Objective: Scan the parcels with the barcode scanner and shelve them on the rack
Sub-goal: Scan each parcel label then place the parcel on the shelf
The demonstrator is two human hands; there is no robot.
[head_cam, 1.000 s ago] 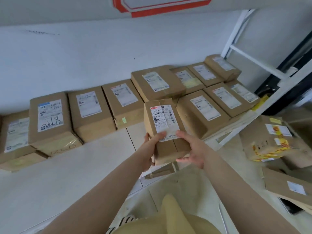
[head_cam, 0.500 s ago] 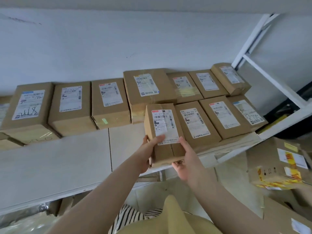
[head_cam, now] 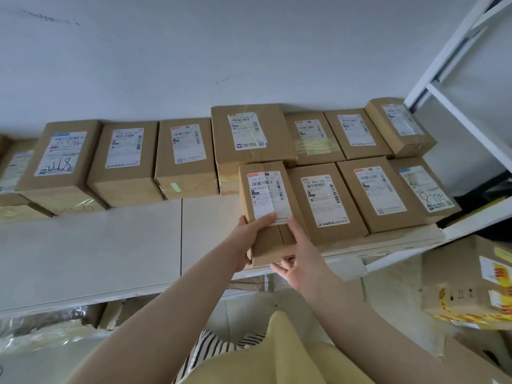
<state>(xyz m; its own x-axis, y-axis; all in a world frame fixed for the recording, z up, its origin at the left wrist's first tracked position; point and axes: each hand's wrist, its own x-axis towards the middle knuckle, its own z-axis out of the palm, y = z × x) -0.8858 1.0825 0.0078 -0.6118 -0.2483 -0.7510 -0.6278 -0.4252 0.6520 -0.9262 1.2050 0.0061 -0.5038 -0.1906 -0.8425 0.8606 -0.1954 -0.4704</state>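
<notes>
A small brown parcel (head_cam: 267, 195) with a white barcode label lies on the white rack shelf (head_cam: 110, 250), its near end at the shelf's front edge. It sits flush against the left side of a front row of labelled parcels (head_cam: 327, 202). My left hand (head_cam: 246, 236) grips its left near corner with the thumb across the label. My right hand (head_cam: 300, 259) holds its right near corner, fingers curled under the bottom edge. No barcode scanner is visible.
A back row of several labelled cardboard parcels (head_cam: 182, 156) lines the wall. The white rack upright (head_cam: 454, 67) rises at the right. A yellow-taped carton (head_cam: 471, 281) stands on the floor at right. Plastic-wrapped items (head_cam: 41, 328) lie under the shelf.
Both hands carried the parcel forward and set it onto the shelf beside the front row. The view shifted closer to the rack.
</notes>
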